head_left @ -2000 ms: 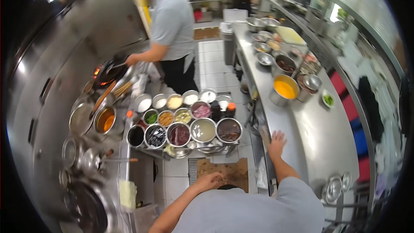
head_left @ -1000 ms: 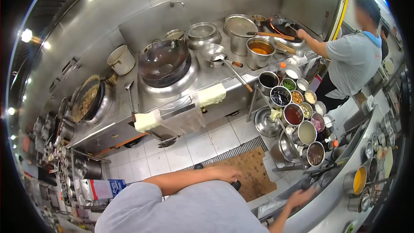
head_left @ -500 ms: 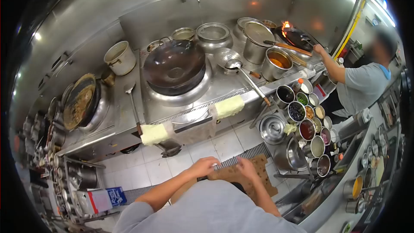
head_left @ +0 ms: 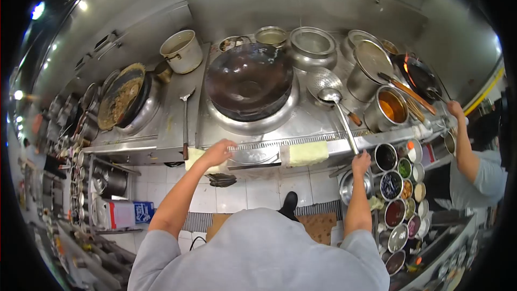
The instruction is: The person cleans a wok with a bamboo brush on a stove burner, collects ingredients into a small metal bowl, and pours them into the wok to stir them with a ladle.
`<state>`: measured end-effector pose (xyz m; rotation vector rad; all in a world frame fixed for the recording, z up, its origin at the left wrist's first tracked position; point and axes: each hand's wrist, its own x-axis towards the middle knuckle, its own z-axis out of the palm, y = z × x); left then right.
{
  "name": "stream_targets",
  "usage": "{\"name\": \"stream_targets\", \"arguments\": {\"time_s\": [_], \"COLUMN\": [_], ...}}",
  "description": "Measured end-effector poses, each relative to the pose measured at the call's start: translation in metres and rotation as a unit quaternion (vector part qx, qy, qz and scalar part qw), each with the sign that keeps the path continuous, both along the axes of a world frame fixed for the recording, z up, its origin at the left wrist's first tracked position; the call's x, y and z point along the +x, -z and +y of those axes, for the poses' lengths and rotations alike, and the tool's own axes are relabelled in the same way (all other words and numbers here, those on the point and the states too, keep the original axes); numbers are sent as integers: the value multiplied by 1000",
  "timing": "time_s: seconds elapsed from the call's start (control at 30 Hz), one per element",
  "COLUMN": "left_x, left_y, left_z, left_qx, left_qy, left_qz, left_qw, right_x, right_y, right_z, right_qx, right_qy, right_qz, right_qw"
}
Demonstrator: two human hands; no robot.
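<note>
My right hand (head_left: 361, 163) is closed round the handle end of a long metal ladle (head_left: 345, 124). The ladle's bowl rests by a perforated strainer (head_left: 322, 79) on the steel stove top. Over the stove's front edge, my left hand (head_left: 218, 152) reaches with fingers stretched out and nothing visible in them. It is close to a folded pale yellow cloth (head_left: 195, 156) on that edge. A large dark wok (head_left: 247, 89) sits on the burner ahead, between my hands. Left of it lies a long-handled wok spatula (head_left: 186, 121).
On the right stand a pot of orange liquid (head_left: 391, 105) and several seasoning containers (head_left: 396, 213). A co-worker's hand (head_left: 455, 109) is at another wok (head_left: 417, 75) with flame. A second yellow cloth (head_left: 308, 153) lies on the front edge. A tall pot (head_left: 183, 56) stands back left.
Both hands have moved apart and forward from in front of my body. The right has taken hold of the ladle's handle; the left has reached the stove's edge. The view has shifted.
</note>
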<state>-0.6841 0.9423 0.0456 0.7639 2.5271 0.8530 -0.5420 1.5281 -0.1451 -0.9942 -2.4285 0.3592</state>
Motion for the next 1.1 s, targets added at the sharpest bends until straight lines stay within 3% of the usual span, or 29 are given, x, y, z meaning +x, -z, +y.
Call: {"name": "stream_targets", "arguments": {"time_s": [0.07, 0.1, 0.17, 0.2, 0.27, 0.33, 0.4, 0.47, 0.5, 0.53, 0.6, 0.67, 0.73, 0.8, 0.87, 0.93, 1.07, 1.1], "left_x": [-16, -25, -25, -21, -14, -17, -24, -40, -45, -48, -52, -52, -63, -69, -62, -52, -69, -72], "left_y": [-11, -10, -20, -21, -17, -16, -18, -12, -8, -1, 20, 21, 19, 21, 14, 3, 20, 24], "left_z": [22, 34, 66, 77, 102, 120, 132, 134, 135, 134, 129, 131, 135, 131, 129, 132, 132, 133], "left_qx": [19, 45, 70, 65, 54, 43, 38, 6, -45, -97, -139, -148, -161, -137, -142, -145, -162, -158], "left_qy": [-51, -83, -126, -125, -46, -12, -20, -12, -34, -59, -67, -73, -88, -78, -81, -82, -95, -88], "left_qz": [26, 39, 65, 63, 174, 159, 304, 315, 328, 341, 318, 328, 311, 196, 227, 291, 277, 265], "left_qw": [998, 995, 987, 988, 982, 986, 952, 949, 943, 933, 935, 930, 933, 968, 960, 942, 942, 947], "right_x": [-20, -25, -37, -37, -40, -46, -51, -64, -71, -81, -110, -146, -183, -201, -225, -261, -331, -343], "right_y": [6, 15, 21, 20, 20, -1, -26, 43, 13, -35, -87, -99, -114, -129, -138, -126, -142, -152], "right_z": [20, 20, 22, 24, 12, -7, -30, -36, -48, -70, -90, -85, -74, -75, -70, -53, -37, -35], "right_qx": [-79, -113, -159, -193, -204, -226, -246, -132, -381, -604, -702, -692, -610, -646, -670, -626, -615, -595], "right_qy": [-83, -112, -117, -115, -126, -122, -83, -157, -146, -130, -183, -205, -184, -211, -208, -237, -239, -199], "right_qz": [-112, -46, -81, -116, -94, -132, -139, 71, 66, 56, 139, 158, 139, 167, 172, 162, 166, 133], "right_qw": [987, 986, 977, 968, 966, 957, 956, 976, 911, 784, 674, 674, 758, 715, 692, 725, 733, 767]}}
